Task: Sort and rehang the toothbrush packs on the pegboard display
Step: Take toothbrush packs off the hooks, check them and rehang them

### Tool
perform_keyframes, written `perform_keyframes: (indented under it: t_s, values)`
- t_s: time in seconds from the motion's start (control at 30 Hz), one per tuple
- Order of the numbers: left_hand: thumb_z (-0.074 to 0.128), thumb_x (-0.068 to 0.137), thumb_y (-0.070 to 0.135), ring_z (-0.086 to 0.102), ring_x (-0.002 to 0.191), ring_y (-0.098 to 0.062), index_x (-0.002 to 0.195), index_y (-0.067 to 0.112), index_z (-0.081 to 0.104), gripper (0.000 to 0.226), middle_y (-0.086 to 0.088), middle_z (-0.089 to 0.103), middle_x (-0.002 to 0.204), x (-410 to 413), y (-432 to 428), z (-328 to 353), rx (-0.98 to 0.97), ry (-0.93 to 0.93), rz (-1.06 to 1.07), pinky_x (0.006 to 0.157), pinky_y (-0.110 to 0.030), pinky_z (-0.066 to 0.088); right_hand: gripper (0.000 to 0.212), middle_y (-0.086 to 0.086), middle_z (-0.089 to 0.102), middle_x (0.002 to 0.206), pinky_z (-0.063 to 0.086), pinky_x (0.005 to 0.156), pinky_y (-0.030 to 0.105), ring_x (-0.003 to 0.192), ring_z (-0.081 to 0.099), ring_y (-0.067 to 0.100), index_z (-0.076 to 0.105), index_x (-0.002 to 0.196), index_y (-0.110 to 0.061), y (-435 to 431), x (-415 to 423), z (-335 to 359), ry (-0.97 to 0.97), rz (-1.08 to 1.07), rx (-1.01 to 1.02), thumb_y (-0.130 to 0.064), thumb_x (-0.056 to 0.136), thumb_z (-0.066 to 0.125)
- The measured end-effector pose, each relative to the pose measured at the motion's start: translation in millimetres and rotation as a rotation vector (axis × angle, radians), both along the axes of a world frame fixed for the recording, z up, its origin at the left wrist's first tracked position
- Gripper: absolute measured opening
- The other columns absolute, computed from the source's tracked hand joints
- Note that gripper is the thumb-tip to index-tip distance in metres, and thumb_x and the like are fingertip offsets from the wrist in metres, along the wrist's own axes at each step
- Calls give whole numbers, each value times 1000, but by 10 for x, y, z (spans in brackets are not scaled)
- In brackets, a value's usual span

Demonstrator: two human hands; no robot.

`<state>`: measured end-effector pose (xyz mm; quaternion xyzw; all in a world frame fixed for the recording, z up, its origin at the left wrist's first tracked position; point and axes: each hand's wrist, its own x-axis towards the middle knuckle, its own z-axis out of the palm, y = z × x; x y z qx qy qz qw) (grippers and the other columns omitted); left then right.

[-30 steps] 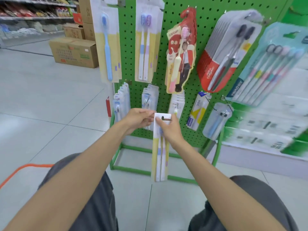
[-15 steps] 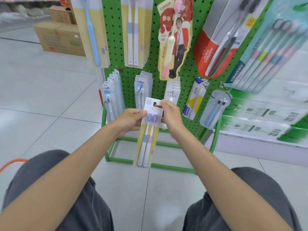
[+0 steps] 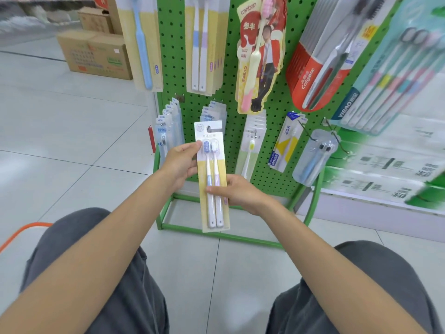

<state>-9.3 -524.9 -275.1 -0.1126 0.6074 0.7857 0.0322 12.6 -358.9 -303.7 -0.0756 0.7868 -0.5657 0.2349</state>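
A yellow-and-white two-toothbrush pack (image 3: 212, 165) stands upright in front of the green pegboard (image 3: 274, 97), off any peg. My left hand (image 3: 179, 165) pinches its left edge near the brush heads. My right hand (image 3: 237, 191) grips its lower right side, thumb across the handles. Matching twin packs (image 3: 203, 44) hang at the board's upper middle. A single blue brush pack (image 3: 142, 42) hangs to the upper left. Small packs (image 3: 168, 126) fill the lower-row pegs.
A red cartoon pack (image 3: 261, 54), red Colgate packs (image 3: 322, 59) and a teal multi-brush pack (image 3: 395, 75) hang to the right. Cardboard boxes (image 3: 96, 54) stand on the tiled floor at the back left. My knees are at the frame's bottom; an orange strip (image 3: 21, 231) lies left.
The pack has come off the lower peg and turned front side toward me. My right hand slid from its top hole down to its lower part; the view moved closer to the board.
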Motion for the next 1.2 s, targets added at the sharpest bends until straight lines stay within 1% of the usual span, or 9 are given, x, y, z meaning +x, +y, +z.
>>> perform_keyframes:
  t_s: [0.17, 0.5, 0.63, 0.77, 0.83, 0.9, 1.0, 1.1, 1.2]
  values:
    - [57, 99, 25, 73, 91, -20, 118, 5, 65, 29, -6, 75, 101, 15, 3, 1, -21, -5, 0, 73, -28, 60, 15, 4, 75, 99, 56, 87, 31, 92, 70, 16, 71, 99, -12, 42, -25, -27, -167, 58, -112, -9, 85, 74]
    - [52, 102, 25, 72, 91, -18, 123, 6, 62, 31, -7, 74, 103, 8, 16, 29, -29, 9, -1, 77, -27, 60, 33, 6, 72, 109, 57, 88, 32, 98, 69, 17, 62, 116, -13, 66, 62, -89, -289, 330, 47, -1, 86, 70]
    - [45, 105, 26, 70, 91, -17, 128, 8, 60, 33, -5, 73, 105, 32, 28, 39, -138, 46, -51, 78, -26, 59, 26, 5, 72, 100, 57, 76, 24, 88, 69, 13, 64, 109, -10, 35, 119, -106, -184, 325, 110, 2, 86, 68]
    - [34, 100, 56, 58, 106, -14, 131, 13, 55, 57, 2, 60, 113, 147, 133, 110, -422, 35, -243, 97, -32, 49, 14, 11, 63, 84, 58, 61, 25, 71, 65, 18, 57, 90, -6, -76, 176, -168, 71, 163, 198, -3, 84, 69]
    - [41, 97, 58, 57, 111, -13, 145, 16, 41, 64, 4, 54, 117, 178, 187, 66, -487, 54, -339, 100, -34, 48, 15, 11, 61, 83, 59, 63, 33, 72, 65, 24, 52, 84, -10, -117, 205, -202, 146, 144, 271, -11, 86, 67]
    - [57, 96, 44, 59, 115, -19, 151, 20, 33, 64, 0, 54, 127, 162, 194, -10, -538, 92, -343, 101, -40, 50, 20, 3, 58, 78, 51, 64, 34, 70, 59, 20, 49, 82, -14, -134, 243, -220, 208, 152, 348, -20, 89, 66]
    - [58, 98, 20, 61, 115, -23, 148, 22, 37, 54, -8, 55, 133, 129, 178, -29, -456, 121, -289, 99, -44, 52, 19, -4, 53, 77, 40, 61, 26, 68, 50, 10, 46, 99, -16, -135, 284, -241, 270, 128, 347, -24, 93, 62]
    - [67, 91, 36, 56, 117, -16, 150, 26, 31, 70, 2, 51, 128, 184, 194, 5, -503, 166, -373, 98, -37, 51, 39, -1, 55, 83, 39, 59, 25, 69, 51, 12, 41, 126, -11, -134, 307, -261, 307, 102, 374, -23, 94, 58]
    - [76, 85, 25, 53, 106, -10, 149, 27, 26, 82, 5, 48, 118, 235, 267, -34, -586, 177, -387, 88, -27, 46, 52, 7, 57, 112, 48, 78, 34, 94, 57, 22, 32, 139, -10, -156, 341, -365, 396, 119, 468, -25, 95, 56]
